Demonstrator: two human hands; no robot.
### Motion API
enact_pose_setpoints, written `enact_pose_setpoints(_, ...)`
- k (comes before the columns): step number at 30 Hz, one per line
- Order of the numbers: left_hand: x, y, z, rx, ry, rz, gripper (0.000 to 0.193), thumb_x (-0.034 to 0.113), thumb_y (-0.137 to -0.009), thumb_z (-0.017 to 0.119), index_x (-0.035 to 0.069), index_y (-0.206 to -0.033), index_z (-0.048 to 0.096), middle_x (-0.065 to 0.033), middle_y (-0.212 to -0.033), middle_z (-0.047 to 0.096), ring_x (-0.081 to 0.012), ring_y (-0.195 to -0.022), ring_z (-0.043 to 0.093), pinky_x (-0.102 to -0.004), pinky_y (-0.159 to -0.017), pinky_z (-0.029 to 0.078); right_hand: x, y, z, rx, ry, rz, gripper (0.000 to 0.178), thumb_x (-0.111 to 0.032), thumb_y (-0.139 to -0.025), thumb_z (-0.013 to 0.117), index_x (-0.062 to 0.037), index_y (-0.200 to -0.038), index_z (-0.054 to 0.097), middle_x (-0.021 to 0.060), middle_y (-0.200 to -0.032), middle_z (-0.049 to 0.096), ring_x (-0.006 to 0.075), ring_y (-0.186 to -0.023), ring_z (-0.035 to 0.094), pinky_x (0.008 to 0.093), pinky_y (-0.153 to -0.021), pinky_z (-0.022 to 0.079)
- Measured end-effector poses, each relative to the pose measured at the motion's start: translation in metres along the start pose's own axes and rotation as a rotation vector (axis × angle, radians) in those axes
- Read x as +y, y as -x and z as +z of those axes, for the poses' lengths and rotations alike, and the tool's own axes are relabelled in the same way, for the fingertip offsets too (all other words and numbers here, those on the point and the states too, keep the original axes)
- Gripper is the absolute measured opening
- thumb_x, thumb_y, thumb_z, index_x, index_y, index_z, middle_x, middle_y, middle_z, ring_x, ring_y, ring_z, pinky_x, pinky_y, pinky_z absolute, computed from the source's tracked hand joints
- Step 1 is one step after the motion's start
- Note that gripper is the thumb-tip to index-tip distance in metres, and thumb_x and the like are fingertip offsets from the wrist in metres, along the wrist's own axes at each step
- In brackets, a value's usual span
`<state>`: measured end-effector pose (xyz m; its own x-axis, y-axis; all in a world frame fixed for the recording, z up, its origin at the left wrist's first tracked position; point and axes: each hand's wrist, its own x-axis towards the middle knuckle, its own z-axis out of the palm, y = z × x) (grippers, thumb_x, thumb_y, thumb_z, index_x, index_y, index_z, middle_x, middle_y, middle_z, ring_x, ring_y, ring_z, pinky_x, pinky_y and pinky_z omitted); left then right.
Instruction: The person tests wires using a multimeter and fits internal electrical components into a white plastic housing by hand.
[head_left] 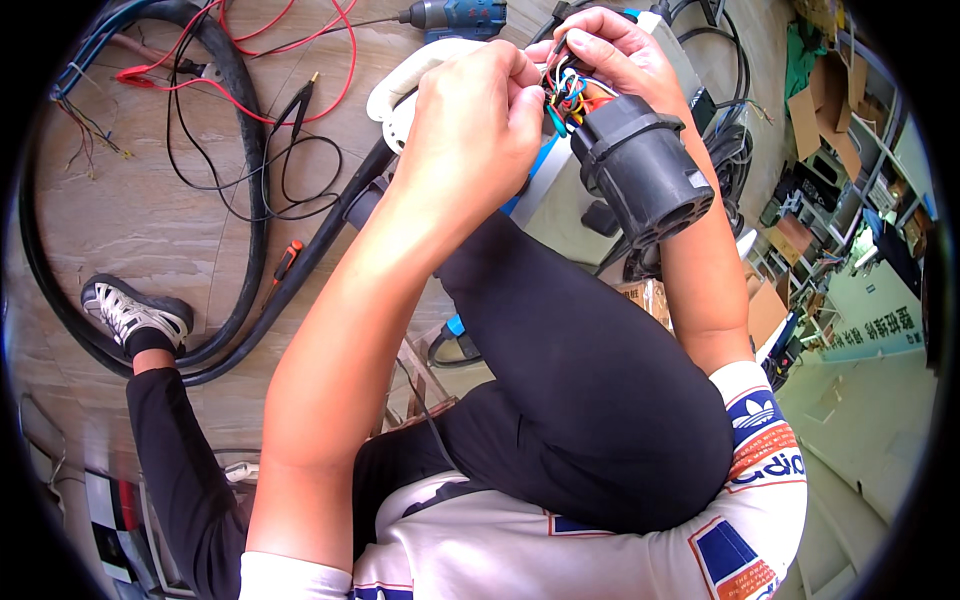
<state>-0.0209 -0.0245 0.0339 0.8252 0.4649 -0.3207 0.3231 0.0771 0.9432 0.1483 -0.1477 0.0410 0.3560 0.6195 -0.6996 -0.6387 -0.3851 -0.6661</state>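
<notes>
A black round multi-pin plug (645, 165) tilts with its pin face toward me, and a bundle of thin coloured wires (570, 88) comes out of its far end. My left hand (470, 115) pinches at the left side of these wires, thumb against forefinger. From the right, my right hand (625, 50) closes its fingertips on dark and white wire ends at the top of the bundle. The exact wires between the fingers are too small to make out. Partly behind my left hand lies a white curved plastic shell (395, 95), with a thick black cable (375, 165) beside it.
A blue power drill (455, 18) lies at the far edge. Red and black test leads (300, 105) and an orange-handled screwdriver (288, 262) are on the tiled floor at left. The thick cable loops round my shoe (135, 310). Cardboard boxes (825, 105) stand at right.
</notes>
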Motion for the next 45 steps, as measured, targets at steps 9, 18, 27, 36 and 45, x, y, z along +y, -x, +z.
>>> enact_pose_setpoints(9,-0.004,-0.003,-0.001,-0.016,-0.029,0.058,0.016,0.01,-0.089,0.065,-0.005,-0.094,0.065,-0.0108,-0.076,0.067,-0.0169,-0.069,0.064,-0.0327,-0.067,0.052,-0.001,0.002,0.003,-0.006,-0.035,-0.012,0.012,-0.011,-0.098,0.064,-0.0005,-0.103,0.061,0.0195,-0.101,0.073,0.0247,-0.089,0.073,0.0374,-0.079,0.062)
enact_pose_setpoints(18,-0.011,-0.009,-0.007,-0.047,-0.087,0.09,0.016,0.01,-0.092,0.065,-0.004,-0.099,0.064,-0.0093,-0.082,0.068,-0.0145,-0.074,0.063,-0.0309,-0.07,0.051,0.001,0.002,0.003,-0.05,-0.105,-0.024,0.013,-0.011,-0.099,0.063,-0.0002,-0.104,0.061,0.0206,-0.102,0.072,0.0267,-0.092,0.073,0.0384,-0.082,0.061)
enact_pose_setpoints(27,-0.01,-0.007,-0.021,-0.154,-0.055,-0.042,0.017,0.013,-0.09,0.066,-0.002,-0.098,0.065,-0.004,-0.082,0.067,-0.0094,-0.074,0.06,-0.0282,-0.07,0.05,-0.002,0.003,0.0,-0.004,0.042,-0.01,0.018,-0.016,-0.098,0.067,-0.0005,-0.105,0.061,0.0202,-0.103,0.073,0.0226,-0.088,0.072,0.0352,-0.08,0.06)
enact_pose_setpoints(36,0.001,-0.009,-0.026,-0.165,-0.043,-0.105,0.012,0.013,-0.087,0.068,0.002,-0.091,0.067,-0.0002,-0.072,0.063,-0.0085,-0.067,0.056,-0.0267,-0.064,0.046,-0.001,0.003,-0.004,-0.064,-0.074,-0.004,0.016,-0.013,-0.096,0.067,0.001,-0.102,0.062,0.0213,-0.104,0.073,0.0246,-0.087,0.073,0.0363,-0.079,0.06)
enact_pose_setpoints(45,-0.004,-0.009,-0.019,-0.113,-0.006,-0.026,0.014,0.012,-0.087,0.067,-0.001,-0.092,0.067,-0.0032,-0.074,0.065,-0.0097,-0.067,0.058,-0.0271,-0.063,0.047,-0.001,0.003,0.0,-0.012,-0.054,0.007,0.016,-0.014,-0.097,0.067,0.0017,-0.1,0.063,0.0196,-0.1,0.073,0.0228,-0.085,0.072,0.0357,-0.078,0.06)
